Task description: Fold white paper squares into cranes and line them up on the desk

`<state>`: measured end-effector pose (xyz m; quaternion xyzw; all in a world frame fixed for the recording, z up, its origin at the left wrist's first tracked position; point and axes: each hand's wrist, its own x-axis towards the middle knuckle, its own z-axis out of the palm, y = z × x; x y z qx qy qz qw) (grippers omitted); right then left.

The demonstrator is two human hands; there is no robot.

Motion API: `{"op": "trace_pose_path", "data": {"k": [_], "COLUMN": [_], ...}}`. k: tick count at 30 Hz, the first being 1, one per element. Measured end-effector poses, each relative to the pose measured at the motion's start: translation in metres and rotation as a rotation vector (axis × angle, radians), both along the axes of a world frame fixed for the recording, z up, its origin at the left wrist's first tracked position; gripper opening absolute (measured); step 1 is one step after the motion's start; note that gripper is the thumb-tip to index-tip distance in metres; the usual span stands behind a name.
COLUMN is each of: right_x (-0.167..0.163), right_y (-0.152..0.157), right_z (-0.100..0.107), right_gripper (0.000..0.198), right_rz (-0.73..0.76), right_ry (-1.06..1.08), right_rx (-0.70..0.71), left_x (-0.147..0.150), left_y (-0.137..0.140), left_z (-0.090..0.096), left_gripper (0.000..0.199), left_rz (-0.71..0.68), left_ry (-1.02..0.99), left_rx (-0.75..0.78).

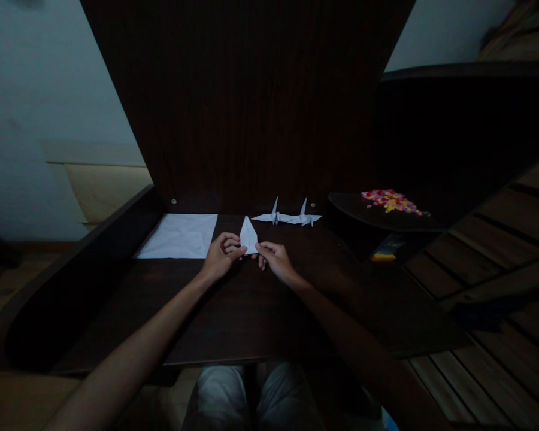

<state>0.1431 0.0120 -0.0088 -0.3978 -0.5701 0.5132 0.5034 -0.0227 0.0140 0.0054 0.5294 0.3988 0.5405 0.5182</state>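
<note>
A small folded piece of white paper, kite-like with its point away from me, is held up between both hands over the dark desk. My left hand pinches its lower left corner between thumb and fingers. At the lower right corner, my right hand grips it the same way. Just behind and to the right stand two white folded paper cranes, a left one and a right one, their wings touching or overlapping. White sheets of paper lie flat to the left of my left hand.
The dark wooden desk has a raised side panel on the left and a tall back board. A small shelf on the right bears a heap of colourful little pieces. Under it sits a yellow-edged object.
</note>
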Motion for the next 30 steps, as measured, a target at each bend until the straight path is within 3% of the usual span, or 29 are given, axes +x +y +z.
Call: {"op": "trace_pose_path", "data": {"k": [8,15,20,23,26,30], "right_x": [0.0,-0.002,-0.004,-0.004,-0.003,-0.002], "right_y": [0.003,0.003,0.002,0.002,0.002,0.003], "right_z": [-0.006,-0.009,-0.011,-0.012,-0.011,-0.009], "right_gripper": [0.033,0.028,0.027,0.028,0.028,0.026], "right_rz": [-0.008,0.017,0.085,0.109,0.096,0.052], "right_ry": [0.051,0.122,0.151,0.15,0.149,0.124], "right_rx": [0.041,0.095,0.083,0.089,0.103,0.13], "left_x": [0.0,-0.001,-0.001,-0.002,-0.003,-0.003], "left_y": [0.001,-0.003,-0.004,-0.004,-0.006,-0.01], "left_z": [-0.003,-0.001,-0.003,-0.003,0.0,0.006], "left_gripper": [0.039,0.034,0.038,0.029,0.02,0.022], "left_rz": [0.006,0.081,0.118,0.129,0.111,0.079], "left_ry": [0.152,0.364,0.317,0.347,0.43,0.426], "left_rx": [0.046,0.199,0.208,0.264,0.315,0.349]}}
